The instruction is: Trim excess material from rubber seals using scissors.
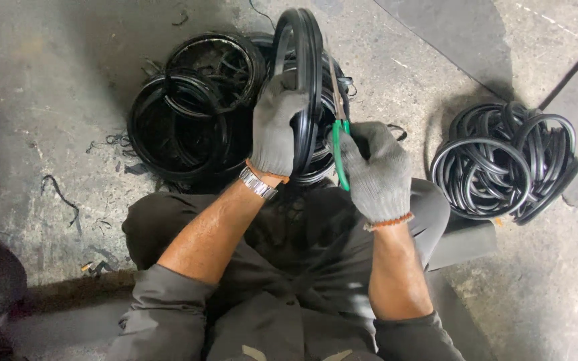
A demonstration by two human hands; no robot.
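**Gloved hands work a black rubber ring with green-handled scissors over a concrete floor**

At the far left, thin black rubber scraps (61, 195) lie scattered on the grey concrete floor (48, 87), well apart from the hands. Right of them sits a heap of black rubber rings (188, 113), some with ragged strips hanging inside, stacked loosely on the floor just beyond the person's knees.

The left hand (274, 130), in a grey knit glove with a metal wristwatch (257, 184) at the cuff, is wrapped around a black rubber ring (309, 73) that stands upright on edge, its top rising toward the far side of the scene. The fingers are closed on the ring's left rim, and the ring hides their tips. This upright ring stands in front of the heap and covers part of it.

Just right of the ring, the right hand (377, 170), also gloved in grey, is closed around the green handles of a pair of scissors (338, 127). The blades point away from the person and lie against the ring's right edge; whether they are parted cannot be told.

Farther right, a second pile of thinner, cleaner black rings (503, 160) rests on the floor, near the person's right knee. The person's dark trousers (289, 267) fill the near centre.
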